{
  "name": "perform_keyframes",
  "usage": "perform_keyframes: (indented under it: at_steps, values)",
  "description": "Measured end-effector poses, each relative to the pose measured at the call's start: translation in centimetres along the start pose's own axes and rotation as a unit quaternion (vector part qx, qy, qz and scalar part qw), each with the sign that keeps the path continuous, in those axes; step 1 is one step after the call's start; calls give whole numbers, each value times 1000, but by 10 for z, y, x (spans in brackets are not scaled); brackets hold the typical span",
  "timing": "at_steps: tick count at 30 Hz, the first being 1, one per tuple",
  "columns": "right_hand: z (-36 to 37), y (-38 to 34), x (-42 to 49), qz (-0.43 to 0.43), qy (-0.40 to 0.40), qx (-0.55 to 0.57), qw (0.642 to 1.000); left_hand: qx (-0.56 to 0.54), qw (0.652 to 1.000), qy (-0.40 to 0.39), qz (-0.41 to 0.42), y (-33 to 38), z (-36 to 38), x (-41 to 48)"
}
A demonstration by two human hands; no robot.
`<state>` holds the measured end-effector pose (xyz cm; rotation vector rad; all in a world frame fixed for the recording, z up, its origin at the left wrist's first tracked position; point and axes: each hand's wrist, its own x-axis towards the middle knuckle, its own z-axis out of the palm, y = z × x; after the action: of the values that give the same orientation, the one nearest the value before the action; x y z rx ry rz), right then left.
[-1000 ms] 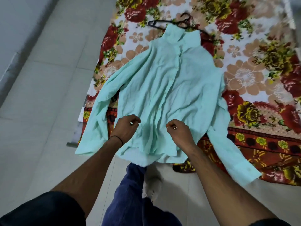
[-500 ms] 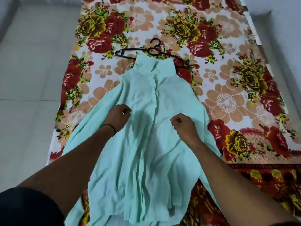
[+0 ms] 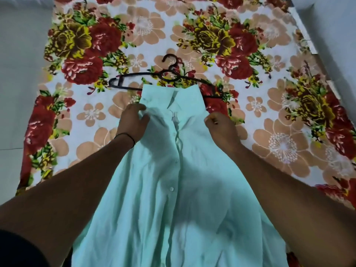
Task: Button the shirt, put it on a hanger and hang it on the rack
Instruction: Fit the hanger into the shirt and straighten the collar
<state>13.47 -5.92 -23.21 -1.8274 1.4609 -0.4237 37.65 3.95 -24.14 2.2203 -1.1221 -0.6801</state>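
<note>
Shirt (image 3: 173, 189) mint-green, buttoned, on floral bed sheet (image 3: 279, 135) | left hand (image 3: 133, 121) bunches collar-side cloth | right hand (image 3: 219, 128) pinches shoulder cloth | black hanger (image 3: 134, 75) at collar's far edge

Home bedroom: floral bedsheet (image 3: 269, 132), tiled floor (image 3: 11, 93).

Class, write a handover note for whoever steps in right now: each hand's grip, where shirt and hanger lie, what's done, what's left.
Left-hand grip: holds bunched shirt cloth by the collar.
Right-hand grip: curled on the opposite shoulder.
Shirt lies front up on the floral sheet; visible buttons look fastened.
Hanger lies beyond the collar, one arm under it, not inside.
Left: insert hanger, hang on rack, not in view.
</note>
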Motion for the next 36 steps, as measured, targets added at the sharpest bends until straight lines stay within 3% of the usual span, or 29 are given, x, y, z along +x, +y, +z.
perform_keyframes:
  at_steps: [4, 9, 14, 19, 25, 30, 32, 36]
  values:
    - [13, -17, 47, -14, -15, 17, 1000, -24, 1000, 6, -5, 12, 11, 34]
    - [29, -38, 100, -22, -27, 56, 998, -58, 996, 18, -68, 20, 31, 59]
    - [46, -56, 156, -47, -47, -82, 994, -29, 989, 26, -144, 26, 50, 71]
    - [64, -56, 178, -36, -67, -232, 970, -66, 988, 35, -136, 8, 48, 73]
    - [54, -50, 183, -57, -65, -138, 987, -200, 977, 48, -57, -12, 37, 58]
    - [8, -63, 184, -109, 96, -54, 988, -348, 923, 65, -148, -10, 30, 45]
    - [-16, -71, 186, -135, 144, -31, 980, -349, 915, 88, -182, -8, 26, 46]
    - [-58, -74, 179, -203, 97, -49, 973, -350, 901, 126, -225, 2, 12, 53]
